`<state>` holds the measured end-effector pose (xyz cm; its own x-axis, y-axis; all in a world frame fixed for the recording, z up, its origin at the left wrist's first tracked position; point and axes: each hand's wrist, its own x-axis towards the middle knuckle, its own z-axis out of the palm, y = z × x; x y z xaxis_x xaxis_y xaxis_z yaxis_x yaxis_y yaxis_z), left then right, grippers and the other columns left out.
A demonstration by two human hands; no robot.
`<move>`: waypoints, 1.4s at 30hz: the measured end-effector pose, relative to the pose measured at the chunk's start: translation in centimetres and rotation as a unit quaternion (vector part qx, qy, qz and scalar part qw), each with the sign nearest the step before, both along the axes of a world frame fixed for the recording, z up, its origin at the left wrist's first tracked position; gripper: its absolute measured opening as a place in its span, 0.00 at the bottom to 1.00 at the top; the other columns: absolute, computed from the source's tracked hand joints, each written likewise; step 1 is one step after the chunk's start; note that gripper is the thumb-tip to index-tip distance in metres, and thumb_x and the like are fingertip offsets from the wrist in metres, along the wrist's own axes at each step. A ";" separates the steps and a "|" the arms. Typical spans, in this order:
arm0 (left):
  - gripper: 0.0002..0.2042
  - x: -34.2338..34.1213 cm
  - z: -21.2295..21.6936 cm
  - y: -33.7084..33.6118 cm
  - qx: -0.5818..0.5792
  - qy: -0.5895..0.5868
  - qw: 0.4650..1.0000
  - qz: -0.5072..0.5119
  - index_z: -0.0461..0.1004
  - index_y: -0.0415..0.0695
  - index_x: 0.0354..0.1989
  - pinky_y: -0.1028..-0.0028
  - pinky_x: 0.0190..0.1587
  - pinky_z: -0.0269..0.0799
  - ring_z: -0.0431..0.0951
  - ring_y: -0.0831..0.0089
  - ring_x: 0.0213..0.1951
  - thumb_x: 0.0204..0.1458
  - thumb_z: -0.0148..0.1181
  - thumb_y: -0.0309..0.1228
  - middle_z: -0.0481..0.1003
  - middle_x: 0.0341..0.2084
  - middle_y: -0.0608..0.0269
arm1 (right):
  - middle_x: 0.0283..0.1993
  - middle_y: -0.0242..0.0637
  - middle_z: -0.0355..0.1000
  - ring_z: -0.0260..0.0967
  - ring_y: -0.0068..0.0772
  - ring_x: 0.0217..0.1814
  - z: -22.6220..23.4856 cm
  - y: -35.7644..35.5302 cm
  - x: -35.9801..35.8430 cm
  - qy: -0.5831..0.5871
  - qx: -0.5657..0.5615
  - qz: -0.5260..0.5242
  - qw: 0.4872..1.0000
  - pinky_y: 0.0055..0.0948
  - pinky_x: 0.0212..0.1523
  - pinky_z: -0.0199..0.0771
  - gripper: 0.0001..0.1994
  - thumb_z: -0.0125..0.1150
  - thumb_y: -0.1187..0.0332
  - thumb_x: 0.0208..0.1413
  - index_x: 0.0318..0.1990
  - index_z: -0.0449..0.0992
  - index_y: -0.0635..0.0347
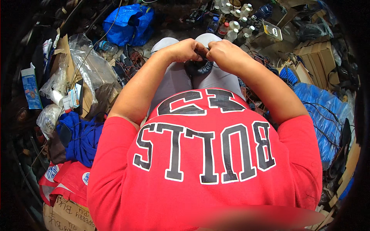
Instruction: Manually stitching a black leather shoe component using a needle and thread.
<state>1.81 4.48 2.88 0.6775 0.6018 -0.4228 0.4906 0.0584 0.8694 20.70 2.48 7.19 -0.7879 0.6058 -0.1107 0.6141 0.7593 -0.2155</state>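
Note:
A dark, glossy, rounded thing (199,68) rests on my lap between my thighs. Its edge looks ribbed or stitched, and its kind is unclear. At its upper left, my left hand (187,50) is closed, with the fingers bent down onto it. My right hand (224,54) closes over its upper right side, fingertips curled inward near the left hand's. The two hands nearly meet, and they hide the top of the dark thing. Any small part between the fingertips is too hidden to name. Grey trousers (172,79) lie beneath it.
Ahead to the right stand several bottles (233,25) and a clear tub (272,30). A blue bag (129,25) sits ahead left. Cardboard and clear plastic (83,54) crowd the left, above blue cloth (83,136). On the right are a cardboard box (319,57) and blue plastic wrap (322,115).

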 end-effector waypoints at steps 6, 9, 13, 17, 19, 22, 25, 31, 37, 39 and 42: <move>0.13 0.2 -2.6 0.5 0.044 -0.099 0.990 0.091 0.74 0.39 0.37 0.81 0.36 0.68 0.71 0.83 0.33 0.41 0.62 0.17 0.75 0.30 0.69 | 0.30 0.43 0.70 0.71 0.44 0.35 -2.2 2.5 1.7 0.044 -0.146 -0.012 0.988 0.35 0.37 0.71 0.06 0.59 0.76 0.40 0.29 0.78 0.56; 0.11 0.0 -3.9 0.6 0.036 -0.124 0.985 0.117 0.74 0.39 0.35 0.81 0.36 0.68 0.72 0.81 0.33 0.41 0.63 0.17 0.75 0.29 0.69 | 0.27 0.43 0.71 0.72 0.40 0.32 -2.9 2.4 1.4 0.056 -0.194 -0.035 0.979 0.33 0.34 0.71 0.07 0.60 0.76 0.41 0.31 0.78 0.58; 0.12 0.1 -4.1 -0.5 0.156 -0.035 0.969 0.189 0.74 0.40 0.34 0.80 0.35 0.69 0.73 0.80 0.31 0.38 0.65 0.19 0.75 0.28 0.67 | 0.27 0.36 0.74 0.70 0.28 0.29 -3.9 1.9 1.4 0.125 -0.255 -0.107 0.953 0.26 0.33 0.70 0.09 0.61 0.73 0.44 0.36 0.77 0.60; 0.14 -0.6 0.0 -4.0 0.314 0.055 0.925 0.207 0.75 0.40 0.36 0.70 0.35 0.70 0.77 0.62 0.31 0.40 0.66 0.29 0.76 0.27 0.55 | 0.28 0.27 0.71 0.64 0.17 0.30 -4.6 2.8 4.2 0.318 -0.500 -0.201 0.780 0.19 0.35 0.66 0.12 0.60 0.62 0.52 0.36 0.78 0.62; 0.13 -3.2 0.0 -5.4 0.298 0.105 0.937 0.146 0.75 0.40 0.36 0.71 0.34 0.69 0.75 0.65 0.29 0.43 0.64 0.33 0.75 0.27 0.55 | 0.30 0.28 0.69 0.64 0.20 0.34 -5.2 2.5 5.2 0.306 -0.512 -0.222 0.772 0.20 0.38 0.66 0.11 0.62 0.61 0.50 0.36 0.78 0.59; 0.12 -6.6 0.5 -6.1 0.287 0.183 0.933 0.113 0.75 0.39 0.32 0.71 0.32 0.66 0.71 0.68 0.26 0.47 0.62 0.36 0.72 0.25 0.56 | 0.34 0.35 0.65 0.65 0.33 0.38 -6.1 0.1 4.9 0.264 -0.280 -0.123 0.915 0.27 0.39 0.66 0.12 0.68 0.61 0.41 0.29 0.76 0.57; 0.16 -6.5 2.2 -5.2 0.261 0.240 0.915 0.191 0.74 0.38 0.24 0.74 0.33 0.63 0.67 0.76 0.28 0.53 0.55 0.40 0.66 0.23 0.62 | 0.30 0.37 0.66 0.66 0.37 0.35 -8.1 0.2 4.8 0.315 -0.100 -0.195 0.923 0.30 0.37 0.66 0.11 0.65 0.63 0.42 0.24 0.72 0.61; 0.20 0.1 1.5 -4.2 -0.081 -0.434 0.838 0.321 0.71 0.37 0.35 0.69 0.47 0.65 0.74 0.64 0.45 0.62 0.38 0.42 0.74 0.38 0.52 | 0.35 0.31 0.72 0.68 0.30 0.36 -9.3 2.3 4.4 0.663 -0.384 -0.372 0.525 0.27 0.40 0.67 0.14 0.60 0.58 0.52 0.35 0.76 0.61; 0.21 -0.3 1.6 -4.7 -0.185 -0.467 0.769 0.395 0.66 0.45 0.21 0.65 0.50 0.64 0.74 0.59 0.46 0.61 0.37 0.44 0.76 0.35 0.53 | 0.39 0.35 0.66 0.60 0.35 0.49 -5.4 -1.6 3.4 0.209 -0.051 -0.092 0.972 0.31 0.47 0.62 0.16 0.70 0.57 0.35 0.34 0.77 0.50; 0.21 0.0 1.7 -4.8 -0.188 -0.478 0.767 0.385 0.62 0.46 0.18 0.64 0.49 0.65 0.74 0.60 0.46 0.61 0.37 0.45 0.76 0.33 0.55 | 0.38 0.34 0.67 0.64 0.31 0.45 -6.0 -1.4 3.3 0.186 0.021 -0.092 0.978 0.28 0.46 0.63 0.13 0.67 0.58 0.42 0.33 0.77 0.53; 0.22 0.5 2.2 -4.9 -0.189 -0.478 0.771 0.376 0.58 0.48 0.16 0.64 0.43 0.66 0.75 0.60 0.45 0.61 0.38 0.46 0.74 0.27 0.60 | 0.38 0.34 0.72 0.68 0.25 0.36 -8.3 0.8 3.6 0.552 -0.232 -0.397 0.696 0.23 0.41 0.67 0.15 0.48 0.61 0.59 0.36 0.76 0.62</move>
